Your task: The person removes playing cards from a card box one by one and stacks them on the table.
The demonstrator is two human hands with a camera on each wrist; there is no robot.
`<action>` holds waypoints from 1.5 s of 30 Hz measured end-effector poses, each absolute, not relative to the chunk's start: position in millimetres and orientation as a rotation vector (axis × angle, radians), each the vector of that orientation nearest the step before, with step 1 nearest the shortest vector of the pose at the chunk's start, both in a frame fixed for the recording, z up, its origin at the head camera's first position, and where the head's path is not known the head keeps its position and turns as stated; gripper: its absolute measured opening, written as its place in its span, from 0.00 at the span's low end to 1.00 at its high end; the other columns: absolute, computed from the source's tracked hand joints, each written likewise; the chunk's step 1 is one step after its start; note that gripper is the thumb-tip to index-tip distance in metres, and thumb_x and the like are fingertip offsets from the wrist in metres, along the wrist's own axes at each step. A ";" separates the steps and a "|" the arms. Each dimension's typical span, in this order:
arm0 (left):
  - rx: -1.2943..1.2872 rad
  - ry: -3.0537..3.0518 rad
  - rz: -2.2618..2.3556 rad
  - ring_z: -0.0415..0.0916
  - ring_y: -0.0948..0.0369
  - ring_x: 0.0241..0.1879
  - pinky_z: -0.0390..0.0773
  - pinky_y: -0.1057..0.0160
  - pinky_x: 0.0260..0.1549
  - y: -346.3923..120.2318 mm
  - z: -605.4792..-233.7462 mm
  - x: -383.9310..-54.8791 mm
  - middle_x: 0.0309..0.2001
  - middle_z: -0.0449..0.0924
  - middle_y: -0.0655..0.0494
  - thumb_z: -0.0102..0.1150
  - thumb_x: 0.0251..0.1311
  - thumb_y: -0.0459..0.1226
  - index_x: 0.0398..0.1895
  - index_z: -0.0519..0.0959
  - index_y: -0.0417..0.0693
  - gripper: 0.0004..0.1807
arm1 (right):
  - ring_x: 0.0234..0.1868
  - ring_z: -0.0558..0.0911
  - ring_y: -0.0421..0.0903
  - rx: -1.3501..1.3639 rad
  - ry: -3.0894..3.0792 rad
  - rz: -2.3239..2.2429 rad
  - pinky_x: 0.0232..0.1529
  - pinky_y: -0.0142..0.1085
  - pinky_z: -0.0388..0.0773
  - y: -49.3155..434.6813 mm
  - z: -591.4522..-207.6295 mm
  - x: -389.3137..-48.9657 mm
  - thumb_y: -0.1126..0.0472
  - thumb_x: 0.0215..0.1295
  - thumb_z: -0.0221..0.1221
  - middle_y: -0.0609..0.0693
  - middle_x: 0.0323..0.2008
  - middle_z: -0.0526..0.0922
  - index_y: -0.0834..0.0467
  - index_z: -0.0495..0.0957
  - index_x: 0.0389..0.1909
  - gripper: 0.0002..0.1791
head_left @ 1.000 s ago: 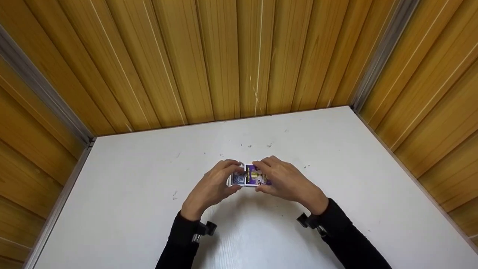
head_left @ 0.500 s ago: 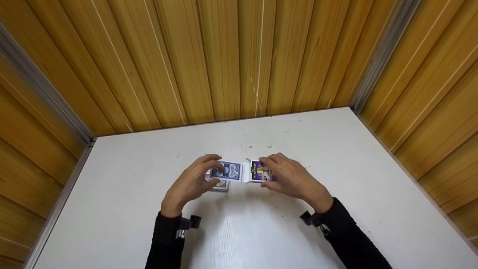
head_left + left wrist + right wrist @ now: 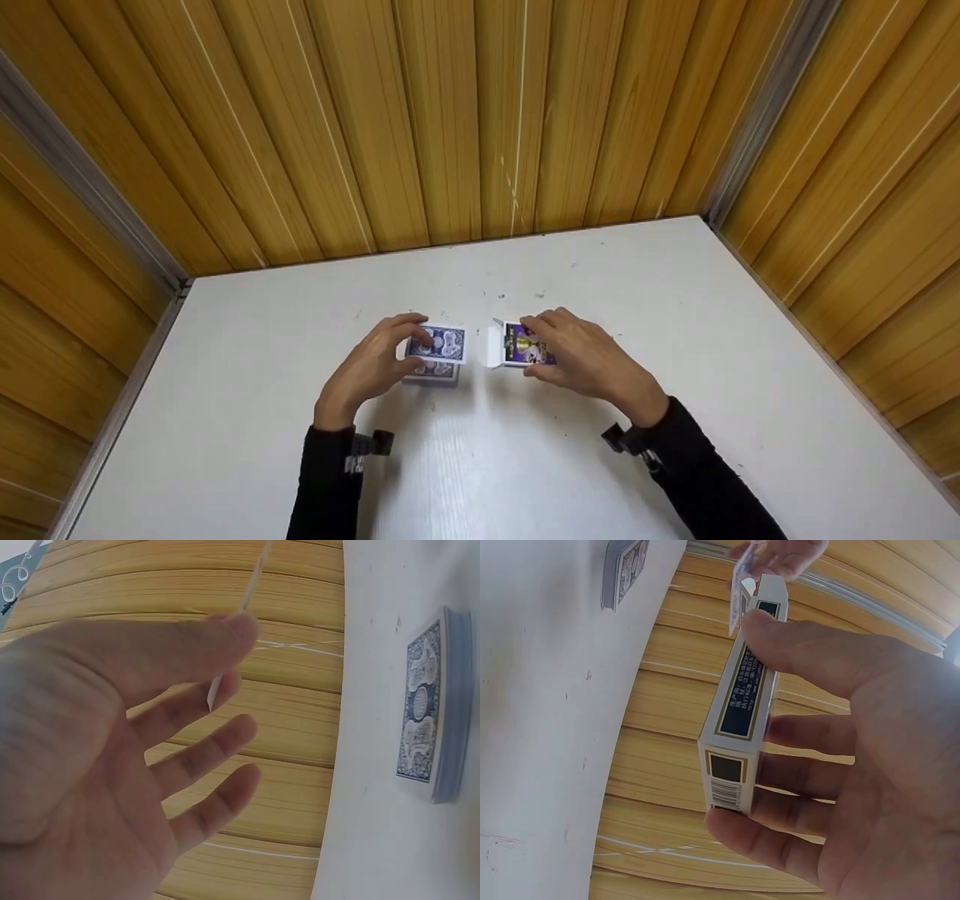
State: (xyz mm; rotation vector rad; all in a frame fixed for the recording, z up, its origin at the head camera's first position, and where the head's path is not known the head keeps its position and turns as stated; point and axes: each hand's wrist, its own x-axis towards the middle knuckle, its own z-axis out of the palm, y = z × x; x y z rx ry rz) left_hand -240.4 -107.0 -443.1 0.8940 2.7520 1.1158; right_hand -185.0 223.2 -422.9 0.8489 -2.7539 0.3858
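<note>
My left hand (image 3: 366, 373) pinches a blue-backed playing card (image 3: 451, 343) between thumb and fingers. In the left wrist view only the card's thin white edge (image 3: 256, 574) shows, so I cannot tell if it is a single card. Under and just in front of it, a deck of blue-backed playing cards (image 3: 444, 375) lies on the table, partly covered. My right hand (image 3: 589, 365) grips a purple-fronted card box (image 3: 517, 346) by its sides. The box's white end flap (image 3: 493, 347) stands out toward the left hand, apart from the card. A barcode shows on the box's far end in the right wrist view.
Both hands are over a white table (image 3: 480, 465) with small dark scuffs. Yellow wood-patterned panels (image 3: 450, 120) rise at its back and sides, with grey metal posts (image 3: 765, 112) at the corners. A small black camera mount sits on each wrist.
My left hand has drawn the card leftward out of the box, and a gap now separates them. The deck has come into sight below it. My right hand moved slightly right, then stayed still.
</note>
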 end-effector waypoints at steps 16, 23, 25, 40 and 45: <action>0.765 2.653 1.102 0.64 0.39 0.71 0.60 0.43 0.72 -107.0 -479.8 -260.0 0.68 0.73 0.39 0.69 0.57 0.24 0.40 0.84 0.43 0.11 | 0.53 0.81 0.52 0.838 -2.812 0.360 0.48 0.45 0.83 220.4 -425.1 -183.6 0.48 0.58 0.75 0.59 0.54 0.82 0.63 0.74 0.66 0.40; 0.718 2.665 1.077 0.64 0.40 0.72 0.59 0.45 0.73 -106.1 -488.6 -262.9 0.68 0.73 0.39 0.68 0.55 0.23 0.40 0.84 0.44 0.12 | 0.54 0.81 0.52 0.840 -2.824 0.353 0.51 0.45 0.82 219.6 -423.9 -182.7 0.47 0.59 0.75 0.59 0.54 0.82 0.63 0.74 0.66 0.40; 0.699 2.672 1.073 0.65 0.41 0.71 0.60 0.45 0.72 -106.1 -490.1 -263.2 0.67 0.74 0.39 0.67 0.54 0.22 0.41 0.85 0.44 0.13 | 0.54 0.80 0.52 0.842 -2.822 0.355 0.50 0.45 0.82 219.5 -424.2 -182.6 0.47 0.59 0.75 0.58 0.54 0.82 0.63 0.74 0.66 0.39; 0.732 2.726 0.992 0.74 0.44 0.62 0.70 0.46 0.65 -104.3 -502.2 -266.8 0.61 0.79 0.40 0.66 0.48 0.18 0.38 0.84 0.42 0.16 | 0.55 0.80 0.52 0.856 -2.825 0.370 0.49 0.44 0.82 219.9 -423.3 -182.2 0.47 0.60 0.74 0.58 0.55 0.82 0.63 0.73 0.67 0.40; 0.753 2.767 0.957 0.76 0.49 0.51 0.75 0.49 0.56 -103.0 -504.3 -267.5 0.50 0.83 0.48 0.66 0.47 0.18 0.38 0.83 0.43 0.17 | 0.54 0.80 0.51 0.846 -2.838 0.376 0.50 0.44 0.82 219.8 -423.4 -182.6 0.46 0.60 0.74 0.58 0.55 0.82 0.63 0.73 0.67 0.40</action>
